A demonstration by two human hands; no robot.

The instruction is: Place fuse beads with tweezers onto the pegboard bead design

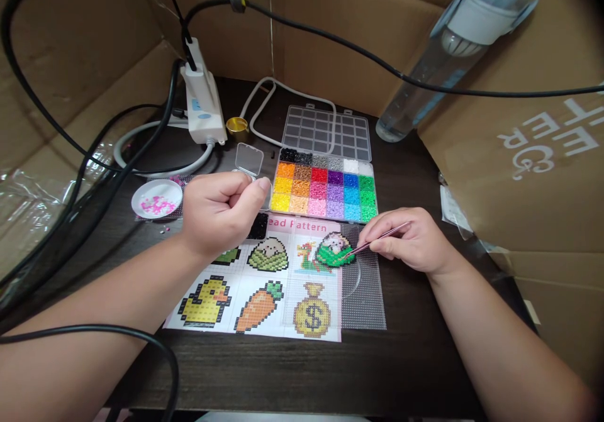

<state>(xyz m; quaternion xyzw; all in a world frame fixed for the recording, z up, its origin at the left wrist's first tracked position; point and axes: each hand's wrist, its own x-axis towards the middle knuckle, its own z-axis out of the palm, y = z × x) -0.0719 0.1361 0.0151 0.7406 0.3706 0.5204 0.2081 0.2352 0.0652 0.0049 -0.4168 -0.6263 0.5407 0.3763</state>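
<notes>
Domed, black-edged, green-and-white bead figure [333, 256]; right hand [415, 238] pinches slim pinkish tweezers [387, 232] at its right; left hand [219, 211], leftward, fisted, contents unclear

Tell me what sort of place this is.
Probably a makeshift bead-craft desk: a lidded case of colour-sorted beads, a printed bead-pattern sheet and cardboard walls around the dark tabletop suggest it.

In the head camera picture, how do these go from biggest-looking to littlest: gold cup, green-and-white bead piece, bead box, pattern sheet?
1. Pattern sheet, though partly covered
2. Bead box, counting its open lid
3. Green-and-white bead piece
4. Gold cup; it sits farther back, which makes it look smaller
</notes>
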